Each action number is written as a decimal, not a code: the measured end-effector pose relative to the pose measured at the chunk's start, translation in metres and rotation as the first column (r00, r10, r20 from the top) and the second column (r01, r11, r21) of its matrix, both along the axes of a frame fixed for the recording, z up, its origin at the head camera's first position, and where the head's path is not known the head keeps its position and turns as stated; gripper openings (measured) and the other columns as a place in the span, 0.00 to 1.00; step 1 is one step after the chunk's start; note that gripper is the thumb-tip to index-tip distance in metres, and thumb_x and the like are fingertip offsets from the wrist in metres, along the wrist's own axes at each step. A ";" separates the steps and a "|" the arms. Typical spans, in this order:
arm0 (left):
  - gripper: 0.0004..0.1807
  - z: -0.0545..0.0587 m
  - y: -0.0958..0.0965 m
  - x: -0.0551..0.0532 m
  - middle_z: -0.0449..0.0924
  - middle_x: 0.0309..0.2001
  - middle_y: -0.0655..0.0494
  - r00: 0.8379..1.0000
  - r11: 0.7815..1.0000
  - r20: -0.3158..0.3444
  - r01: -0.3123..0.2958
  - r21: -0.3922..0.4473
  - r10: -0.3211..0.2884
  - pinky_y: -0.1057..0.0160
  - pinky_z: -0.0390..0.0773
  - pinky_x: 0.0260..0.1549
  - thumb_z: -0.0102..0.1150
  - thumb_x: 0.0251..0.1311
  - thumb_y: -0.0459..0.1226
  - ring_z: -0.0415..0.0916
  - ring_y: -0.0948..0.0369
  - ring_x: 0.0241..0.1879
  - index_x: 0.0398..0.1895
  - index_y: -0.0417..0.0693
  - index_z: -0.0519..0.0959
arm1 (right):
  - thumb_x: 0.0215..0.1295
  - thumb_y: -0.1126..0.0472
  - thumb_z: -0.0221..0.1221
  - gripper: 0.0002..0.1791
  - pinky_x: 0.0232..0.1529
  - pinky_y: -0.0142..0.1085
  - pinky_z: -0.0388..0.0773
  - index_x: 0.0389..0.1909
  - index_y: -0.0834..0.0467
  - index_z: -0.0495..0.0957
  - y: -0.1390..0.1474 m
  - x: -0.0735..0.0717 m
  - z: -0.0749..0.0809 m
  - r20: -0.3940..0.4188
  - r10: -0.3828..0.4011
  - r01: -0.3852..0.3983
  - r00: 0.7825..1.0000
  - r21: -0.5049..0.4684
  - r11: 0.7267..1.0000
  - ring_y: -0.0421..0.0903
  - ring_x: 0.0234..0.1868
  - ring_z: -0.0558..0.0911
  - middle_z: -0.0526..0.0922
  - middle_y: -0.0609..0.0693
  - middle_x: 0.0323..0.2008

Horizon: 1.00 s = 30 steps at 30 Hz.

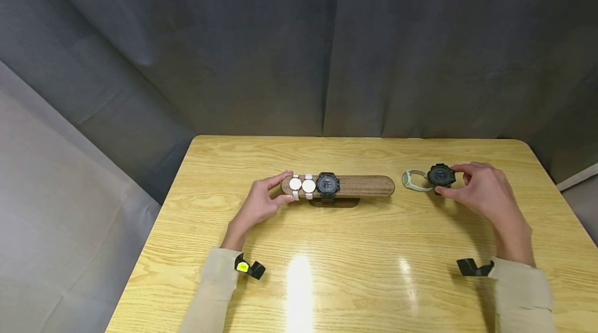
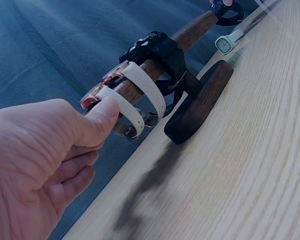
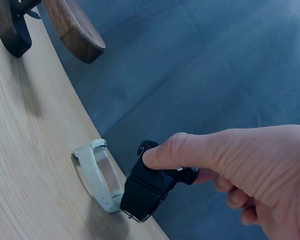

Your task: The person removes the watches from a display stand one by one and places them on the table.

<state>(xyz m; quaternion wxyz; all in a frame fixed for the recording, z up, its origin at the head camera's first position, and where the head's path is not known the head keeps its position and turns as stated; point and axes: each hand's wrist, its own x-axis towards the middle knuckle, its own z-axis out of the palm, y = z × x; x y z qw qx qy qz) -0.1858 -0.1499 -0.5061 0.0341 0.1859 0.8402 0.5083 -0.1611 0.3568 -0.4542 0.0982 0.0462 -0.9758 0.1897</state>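
Observation:
A wooden watch stand carries two white-strapped watches at its left end and a black digital watch beside them. My left hand grips the bar's left end, its thumb resting on the outermost white strap in the left wrist view. Over at the right, my right hand pinches a second black watch between thumb and fingers; its strap points downward in the right wrist view. Just left of that watch, a pale green watch lies on the table, its strap forming a loop.
The stand's dark base rests on the light wooden table. Grey curtain hangs behind the table's far edge. Black straps with small mounts sit on both sleeves.

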 end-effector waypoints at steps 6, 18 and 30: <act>0.35 0.001 0.000 0.000 0.77 0.69 0.53 1.000 1.000 0.015 -0.003 0.005 0.003 0.49 0.79 0.55 0.75 0.62 0.36 0.79 0.56 0.61 0.73 0.50 0.75 | 0.48 0.48 0.81 0.37 0.28 0.41 0.62 0.52 0.69 0.83 0.006 0.001 -0.001 0.030 -0.010 0.009 1.000 0.021 1.000 0.52 0.28 0.71 0.76 0.55 0.27; 0.35 0.000 0.000 0.000 0.77 0.69 0.54 1.000 1.000 0.009 -0.017 -0.006 0.017 0.50 0.78 0.54 0.75 0.61 0.37 0.79 0.57 0.57 0.73 0.53 0.75 | 0.48 0.49 0.81 0.39 0.30 0.44 0.64 0.54 0.71 0.81 0.015 0.000 -0.005 0.089 -0.045 0.043 0.995 0.023 0.999 0.55 0.29 0.73 0.79 0.58 0.27; 0.35 0.001 0.000 0.000 0.78 0.68 0.53 1.000 1.000 -0.006 -0.011 -0.008 0.011 0.50 0.78 0.56 0.75 0.61 0.37 0.76 0.56 0.66 0.72 0.49 0.76 | 0.49 0.50 0.81 0.39 0.31 0.44 0.62 0.55 0.72 0.81 0.020 -0.002 -0.015 0.102 -0.044 0.044 0.994 0.009 0.999 0.54 0.28 0.72 0.78 0.55 0.24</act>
